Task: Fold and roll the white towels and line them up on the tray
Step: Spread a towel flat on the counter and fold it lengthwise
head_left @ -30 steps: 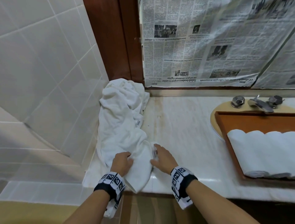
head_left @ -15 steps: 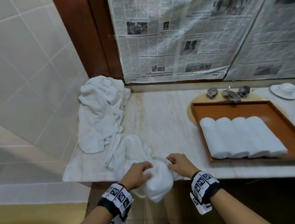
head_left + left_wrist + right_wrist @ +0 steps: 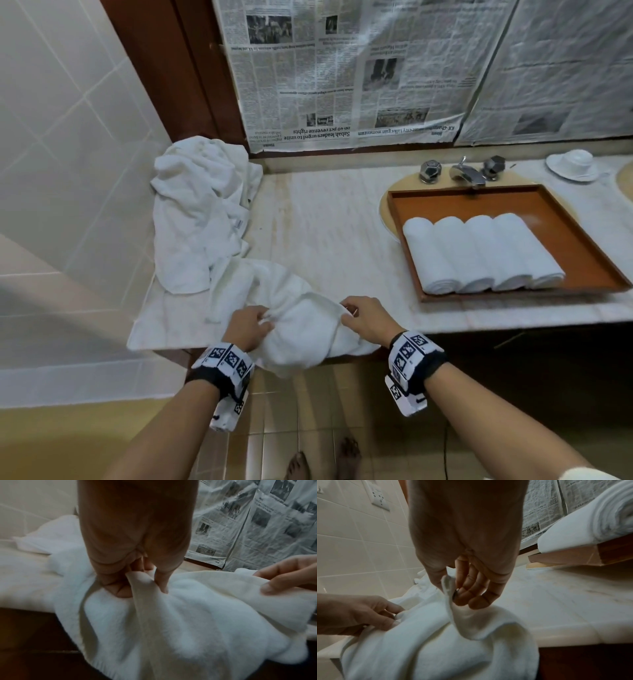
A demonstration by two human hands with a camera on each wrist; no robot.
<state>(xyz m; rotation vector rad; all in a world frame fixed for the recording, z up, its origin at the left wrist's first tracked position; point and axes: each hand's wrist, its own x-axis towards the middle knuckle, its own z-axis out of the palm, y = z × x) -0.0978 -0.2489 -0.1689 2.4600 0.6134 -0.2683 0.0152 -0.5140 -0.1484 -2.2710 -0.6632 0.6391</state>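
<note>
Left hand (image 3: pixel 249 327) and right hand (image 3: pixel 368 320) each pinch a limp, fluffy towel (image 3: pixel 301 339); its lower end hangs over the bench (image 3: pixel 342 233) edge.

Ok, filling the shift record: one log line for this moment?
left hand pinches towel | right hand pinches towel | tray: four rolled towels

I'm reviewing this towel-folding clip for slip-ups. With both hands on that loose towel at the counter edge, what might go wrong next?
1. The towel sags over the counter edge; the left hand and right hand only pinch its hem, so it may slide floorward.
2. It trails toward the towel heap; lifting might drag that.
3. Still crumpled, it may fold unevenly against the rolled towels on the tray.
</note>
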